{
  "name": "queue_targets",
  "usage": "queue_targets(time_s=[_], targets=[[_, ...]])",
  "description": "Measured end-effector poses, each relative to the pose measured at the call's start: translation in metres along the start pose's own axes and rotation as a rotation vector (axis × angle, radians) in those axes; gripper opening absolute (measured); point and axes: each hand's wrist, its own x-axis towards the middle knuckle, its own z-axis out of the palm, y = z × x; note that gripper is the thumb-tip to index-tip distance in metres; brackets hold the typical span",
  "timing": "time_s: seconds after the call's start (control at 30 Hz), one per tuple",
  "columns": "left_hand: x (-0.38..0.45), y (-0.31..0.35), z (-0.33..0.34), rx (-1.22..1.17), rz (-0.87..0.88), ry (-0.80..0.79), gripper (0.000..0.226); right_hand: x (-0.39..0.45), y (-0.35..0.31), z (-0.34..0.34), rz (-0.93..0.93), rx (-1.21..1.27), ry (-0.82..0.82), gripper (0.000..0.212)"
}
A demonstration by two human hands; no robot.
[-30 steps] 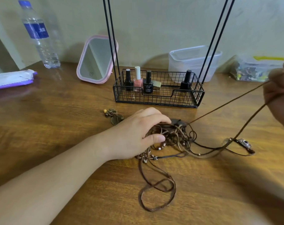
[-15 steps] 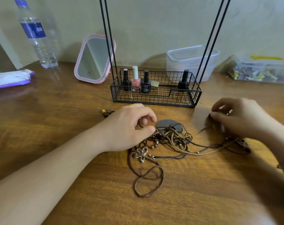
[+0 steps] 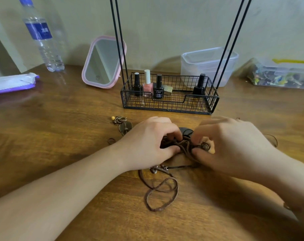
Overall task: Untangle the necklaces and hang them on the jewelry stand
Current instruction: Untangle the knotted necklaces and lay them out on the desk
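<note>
A knot of brown cord necklaces (image 3: 184, 146) lies on the wooden table (image 3: 60, 133) in front of the jewelry stand (image 3: 168, 101), a black wire basket with thin black rods rising out of frame. My left hand (image 3: 147, 143) and my right hand (image 3: 229, 145) meet over the knot, and both pinch its cords with curled fingers and thumbs. A dark round pendant (image 3: 187, 132) shows between the hands. A loose brown loop (image 3: 162, 193) trails toward me. Another pendant with beads (image 3: 122, 124) lies left of my left hand.
Nail polish bottles (image 3: 148, 86) stand in the basket. Behind it are a pink-framed mirror (image 3: 103, 62), a clear plastic tub (image 3: 208, 65), a box of mixed items (image 3: 280, 73) at right, a water bottle (image 3: 42, 35) and a wipes pack (image 3: 12, 82) at left.
My right hand came down from the upper right, where it held cords stretched taut, and moved left onto the knot. My left hand stayed on the tangle, and the cords bunched together.
</note>
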Motion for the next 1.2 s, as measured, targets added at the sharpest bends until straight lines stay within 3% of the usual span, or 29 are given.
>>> queue_targets(time_s=[0.1,0.2,0.27,0.33,0.4,0.5,0.67,0.8,0.97,1.2], targets=[[-0.001,0.000,-0.001,-0.031,-0.026,0.001,0.010,0.002,0.014,0.000,0.117,0.069,0.069,0.003],[-0.002,0.000,-0.003,-0.056,-0.041,-0.008,0.006,0.002,0.029,0.002,0.233,0.132,0.081,0.015],[-0.002,0.001,-0.004,-0.053,-0.047,-0.020,0.006,0.001,0.029,0.000,0.152,0.201,0.167,0.034],[-0.002,0.002,-0.005,-0.049,-0.063,-0.033,0.008,0.000,0.018,-0.003,0.006,0.291,0.258,0.033],[-0.002,0.002,-0.005,-0.049,-0.065,-0.035,0.009,-0.001,0.002,0.001,-0.080,0.300,0.211,0.020],[-0.002,0.002,-0.006,-0.060,-0.069,-0.035,0.010,0.004,-0.006,0.016,-0.072,0.077,0.186,0.040],[-0.003,0.002,-0.009,-0.104,-0.096,-0.031,0.013,0.006,0.006,0.022,-0.026,0.056,0.094,0.029],[-0.003,0.004,-0.012,-0.161,-0.131,-0.038,0.013,0.005,0.006,0.021,0.006,0.141,0.105,0.017],[-0.004,0.003,-0.012,-0.189,-0.152,-0.012,0.021,0.005,0.009,0.023,0.003,0.246,0.119,0.021],[-0.005,0.001,-0.011,-0.190,-0.102,-0.037,0.024,0.006,0.005,0.020,0.012,0.539,-0.002,0.019]])
